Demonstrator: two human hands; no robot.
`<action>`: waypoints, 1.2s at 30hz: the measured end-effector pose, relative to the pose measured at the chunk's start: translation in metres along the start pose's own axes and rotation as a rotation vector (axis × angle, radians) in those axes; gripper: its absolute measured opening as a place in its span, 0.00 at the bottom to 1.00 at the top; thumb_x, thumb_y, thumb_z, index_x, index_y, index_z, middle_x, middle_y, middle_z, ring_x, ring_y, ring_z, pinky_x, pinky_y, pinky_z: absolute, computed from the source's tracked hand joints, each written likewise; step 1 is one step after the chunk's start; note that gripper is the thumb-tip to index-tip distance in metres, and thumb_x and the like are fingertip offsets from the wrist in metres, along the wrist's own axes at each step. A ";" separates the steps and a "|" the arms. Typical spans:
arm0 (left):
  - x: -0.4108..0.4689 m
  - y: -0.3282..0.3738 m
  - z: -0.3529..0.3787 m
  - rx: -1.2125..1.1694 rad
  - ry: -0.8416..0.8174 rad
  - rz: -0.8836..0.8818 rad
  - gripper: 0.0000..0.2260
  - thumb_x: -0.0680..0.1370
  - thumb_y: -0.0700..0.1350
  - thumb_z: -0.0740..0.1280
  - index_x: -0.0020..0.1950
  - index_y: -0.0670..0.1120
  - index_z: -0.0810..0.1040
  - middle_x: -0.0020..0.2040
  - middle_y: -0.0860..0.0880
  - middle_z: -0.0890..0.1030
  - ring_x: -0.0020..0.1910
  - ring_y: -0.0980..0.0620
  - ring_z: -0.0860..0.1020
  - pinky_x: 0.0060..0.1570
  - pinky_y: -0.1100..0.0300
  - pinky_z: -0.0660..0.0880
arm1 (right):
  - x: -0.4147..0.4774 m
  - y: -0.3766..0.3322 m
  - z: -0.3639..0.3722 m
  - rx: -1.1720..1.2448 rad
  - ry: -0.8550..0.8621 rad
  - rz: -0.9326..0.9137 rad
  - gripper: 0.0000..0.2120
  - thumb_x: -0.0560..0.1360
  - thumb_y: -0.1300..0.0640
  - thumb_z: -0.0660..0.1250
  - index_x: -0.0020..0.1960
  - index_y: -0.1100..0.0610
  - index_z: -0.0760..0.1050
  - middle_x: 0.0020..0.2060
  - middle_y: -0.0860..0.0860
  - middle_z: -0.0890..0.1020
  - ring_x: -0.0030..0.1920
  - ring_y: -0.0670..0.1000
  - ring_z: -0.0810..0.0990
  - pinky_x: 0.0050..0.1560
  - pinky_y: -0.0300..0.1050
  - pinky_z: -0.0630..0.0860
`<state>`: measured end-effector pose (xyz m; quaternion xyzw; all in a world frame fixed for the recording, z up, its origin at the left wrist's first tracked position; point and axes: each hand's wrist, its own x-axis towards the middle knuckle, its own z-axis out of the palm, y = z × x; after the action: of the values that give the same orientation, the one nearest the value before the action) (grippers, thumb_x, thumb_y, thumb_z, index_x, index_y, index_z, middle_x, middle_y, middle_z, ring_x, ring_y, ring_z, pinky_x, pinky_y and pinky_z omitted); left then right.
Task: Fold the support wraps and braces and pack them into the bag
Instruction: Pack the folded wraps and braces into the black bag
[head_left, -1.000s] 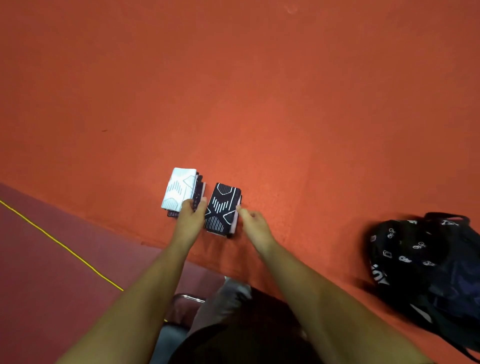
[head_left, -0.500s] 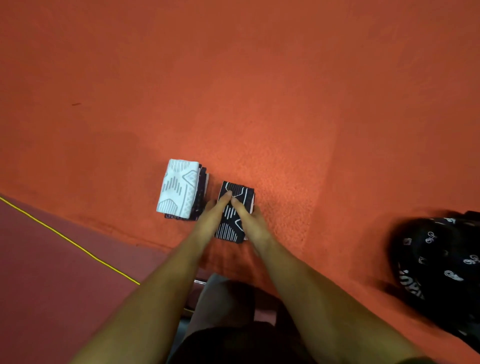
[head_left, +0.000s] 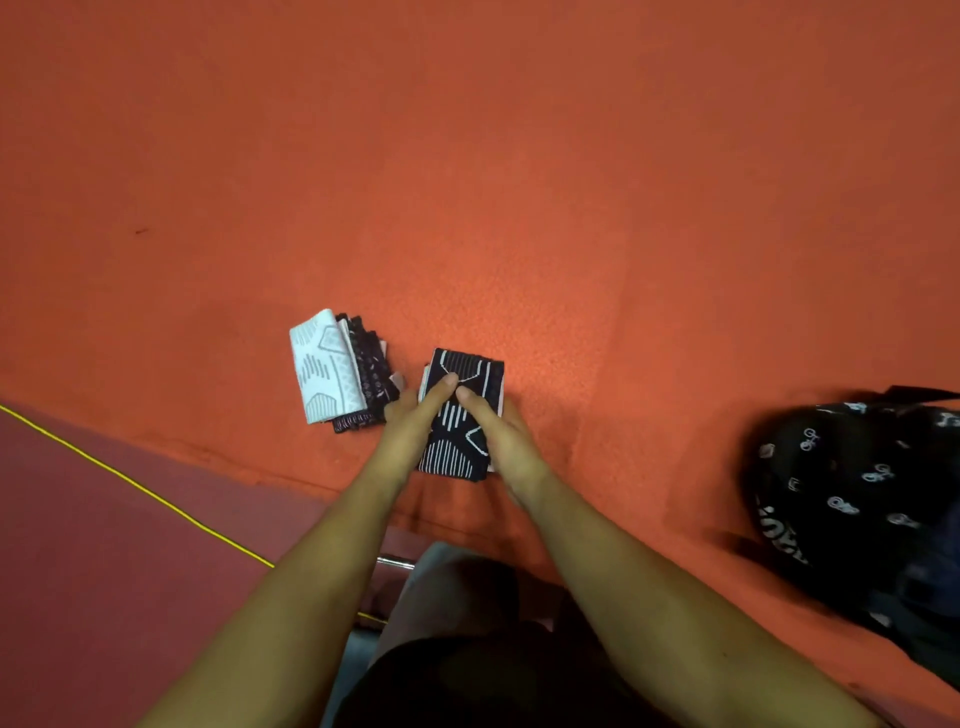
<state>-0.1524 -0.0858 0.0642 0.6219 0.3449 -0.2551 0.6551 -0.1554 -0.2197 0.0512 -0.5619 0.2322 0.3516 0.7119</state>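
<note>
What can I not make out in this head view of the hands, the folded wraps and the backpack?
Black folded wrap, head view: the left hand and right hand cover its middle and sides, so their grip underneath is hidden.
Dark pieces under the white folded wrap: covered by it; their number is unclear.
Black backpack: blurred and cut off by the right edge; open or closed is unclear.
</note>
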 end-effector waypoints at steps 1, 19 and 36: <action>-0.013 0.007 0.009 -0.002 -0.008 0.030 0.27 0.72 0.66 0.70 0.63 0.49 0.80 0.61 0.42 0.83 0.60 0.45 0.82 0.62 0.47 0.76 | -0.009 -0.004 -0.005 0.008 0.003 -0.012 0.17 0.77 0.46 0.69 0.64 0.48 0.76 0.52 0.50 0.86 0.51 0.50 0.85 0.50 0.47 0.82; -0.165 0.047 0.298 -0.030 -0.350 0.237 0.43 0.62 0.71 0.76 0.68 0.46 0.75 0.60 0.41 0.83 0.58 0.40 0.82 0.63 0.37 0.75 | -0.236 -0.108 -0.246 0.015 0.257 -0.364 0.31 0.66 0.36 0.75 0.64 0.50 0.74 0.55 0.49 0.85 0.53 0.48 0.85 0.57 0.52 0.80; -0.174 -0.033 0.479 0.220 -0.459 0.018 0.31 0.72 0.73 0.63 0.65 0.55 0.80 0.60 0.46 0.84 0.60 0.45 0.82 0.67 0.44 0.74 | -0.288 -0.048 -0.426 0.280 0.457 -0.255 0.31 0.65 0.37 0.75 0.63 0.51 0.77 0.54 0.49 0.85 0.54 0.51 0.85 0.62 0.56 0.78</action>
<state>-0.2231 -0.5804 0.1719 0.6183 0.1516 -0.4197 0.6470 -0.2772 -0.7048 0.1792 -0.5473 0.3602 0.0884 0.7503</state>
